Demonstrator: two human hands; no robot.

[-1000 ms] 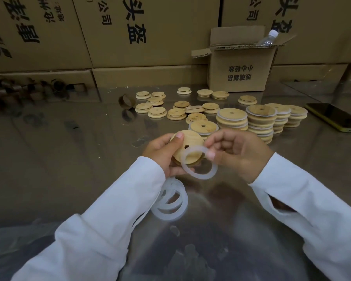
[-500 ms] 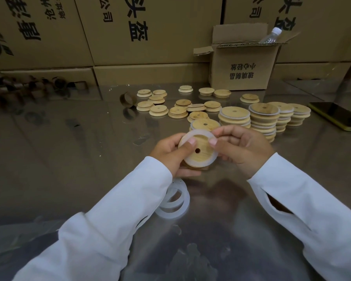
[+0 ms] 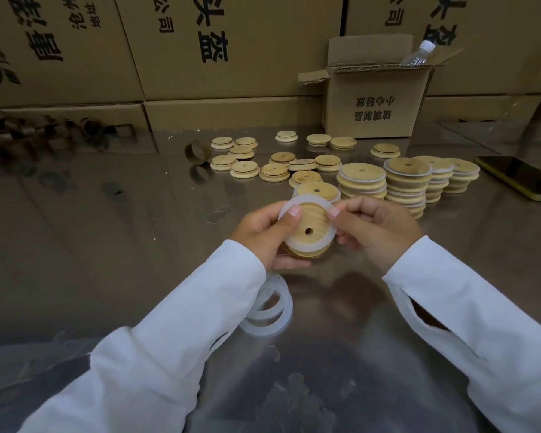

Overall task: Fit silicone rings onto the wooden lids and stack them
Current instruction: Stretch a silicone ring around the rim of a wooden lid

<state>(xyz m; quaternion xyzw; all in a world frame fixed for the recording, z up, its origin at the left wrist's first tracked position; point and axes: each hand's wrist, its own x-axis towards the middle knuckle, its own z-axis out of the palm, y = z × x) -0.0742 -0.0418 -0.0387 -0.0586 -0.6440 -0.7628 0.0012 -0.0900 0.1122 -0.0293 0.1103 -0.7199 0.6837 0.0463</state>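
Holding a round pale wooden lid (image 3: 313,221) with a small hole near its centre, the left hand (image 3: 263,234) curls its fingers beneath the disc and lays its thumb on the upper left rim. The right hand (image 3: 378,229) pinches the opposite edge, thumb tip on top and fingers curled behind. A translucent white silicone ring (image 3: 303,247) sits around the raised step of the lid, and both thumbs press on its band. The lid is tilted toward the camera, above the shiny metal table (image 3: 107,232) and clear of it.

Under the left wrist, a few loose white silicone rings (image 3: 281,323) lie overlapping on the table, partly hidden by the white sleeve (image 3: 175,332). Just behind the hands, four stacks of ringed wooden lids (image 3: 406,182) stand side by side, with a lower pile (image 3: 317,189) nearest the held lid. Farther back, bare wooden lids (image 3: 245,169) lie scattered singly and in pairs, beside a short brown cardboard tube (image 3: 196,151).

A small open cardboard box (image 3: 375,104) with a clear plastic bottle (image 3: 417,54) poking out stands against large printed cartons (image 3: 231,42). A dark phone in a yellow case (image 3: 519,177) lies at the far right.
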